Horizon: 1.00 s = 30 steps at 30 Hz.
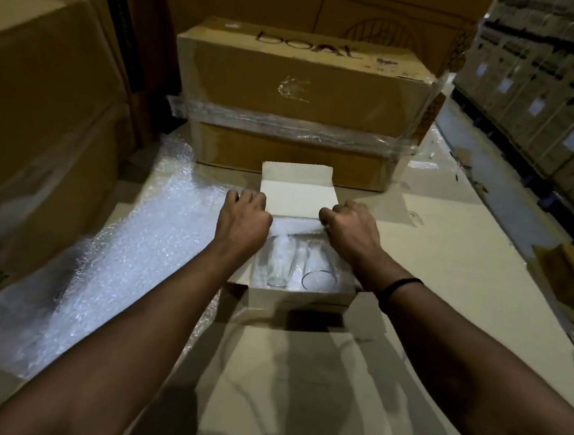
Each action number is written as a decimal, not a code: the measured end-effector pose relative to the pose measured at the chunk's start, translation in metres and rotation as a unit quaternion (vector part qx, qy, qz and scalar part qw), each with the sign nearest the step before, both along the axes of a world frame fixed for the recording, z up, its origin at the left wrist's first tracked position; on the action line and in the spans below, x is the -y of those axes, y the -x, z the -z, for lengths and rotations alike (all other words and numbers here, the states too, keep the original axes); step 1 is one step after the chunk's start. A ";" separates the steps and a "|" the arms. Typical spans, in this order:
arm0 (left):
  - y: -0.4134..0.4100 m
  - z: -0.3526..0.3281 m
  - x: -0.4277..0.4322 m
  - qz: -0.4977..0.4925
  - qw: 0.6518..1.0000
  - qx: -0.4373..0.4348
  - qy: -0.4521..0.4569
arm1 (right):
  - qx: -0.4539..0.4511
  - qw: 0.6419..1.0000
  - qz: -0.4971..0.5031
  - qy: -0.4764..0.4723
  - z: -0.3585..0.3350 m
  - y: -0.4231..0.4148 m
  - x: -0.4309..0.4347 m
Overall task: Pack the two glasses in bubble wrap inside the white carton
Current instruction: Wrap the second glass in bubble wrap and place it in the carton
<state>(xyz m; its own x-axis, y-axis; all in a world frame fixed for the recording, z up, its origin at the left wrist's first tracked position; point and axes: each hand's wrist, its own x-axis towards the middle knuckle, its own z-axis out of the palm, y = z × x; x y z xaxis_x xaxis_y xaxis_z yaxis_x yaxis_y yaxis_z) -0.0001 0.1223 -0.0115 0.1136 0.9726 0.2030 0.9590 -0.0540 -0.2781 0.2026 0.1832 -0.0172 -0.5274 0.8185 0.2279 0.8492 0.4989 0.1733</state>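
Observation:
A small white carton (301, 299) lies open on flat cardboard, its lid (298, 190) folded back away from me. Two clear glasses lie side by side inside it, the left glass (278, 266) and the right glass (319, 271) with its rim toward me. A strip of bubble wrap (295, 227) stretches across the far end of the carton over the glasses. My left hand (244, 219) grips the strip's left end with curled fingers. My right hand (350, 227) pinches its right end.
A large sheet of bubble wrap (128, 253) spreads out to the left of the carton. A taped brown box (301, 105) stands just behind it, and tall brown boxes (42, 122) rise on the left. A small brown box (573, 274) sits at the right edge.

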 end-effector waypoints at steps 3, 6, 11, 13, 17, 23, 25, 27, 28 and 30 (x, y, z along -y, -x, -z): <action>-0.005 0.001 -0.009 0.004 0.998 -0.048 0.040 | 0.061 0.998 -0.017 -0.014 0.010 0.004 -0.001; -0.005 0.000 -0.014 0.007 0.993 -0.053 0.104 | 0.083 0.996 -0.033 0.007 0.011 0.006 -0.002; 0.010 -0.004 -0.006 0.085 0.994 0.044 0.045 | 0.096 0.992 -0.064 0.059 0.000 -0.010 -0.002; 0.010 -0.002 -0.003 0.102 0.991 0.056 0.066 | 0.101 0.989 -0.099 0.053 -0.001 -0.016 0.000; 0.000 0.000 -0.010 0.057 0.987 0.044 0.143 | 0.202 0.974 -0.074 0.075 0.002 -0.014 0.002; -0.008 -0.009 -0.014 0.021 0.983 0.048 0.176 | 0.216 0.966 -0.059 0.130 -0.017 0.001 0.004; 0.000 -0.012 -0.014 0.018 0.992 0.069 0.103 | 0.168 0.975 -0.069 0.124 -0.020 0.001 0.001; 0.004 -0.013 -0.013 0.012 0.995 0.058 0.084 | 0.143 0.975 -0.066 0.159 -0.019 0.004 -0.002; 0.004 -0.012 -0.011 0.009 0.993 0.046 0.105 | 0.146 0.971 -0.061 0.181 -0.018 0.007 -0.003; 0.000 -0.007 -0.010 0.000 0.987 0.027 0.159 | 0.166 0.961 -0.059 0.213 -0.014 0.015 -0.005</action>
<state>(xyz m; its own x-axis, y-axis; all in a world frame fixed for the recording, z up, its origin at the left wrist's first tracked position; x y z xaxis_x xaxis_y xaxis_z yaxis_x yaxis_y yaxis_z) 0.0003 0.1318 -0.0040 0.1113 0.9880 -0.1073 0.9718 -0.1308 -0.1964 0.1877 0.1885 -0.0034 -0.6079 0.7300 -0.3122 0.7153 0.6742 0.1839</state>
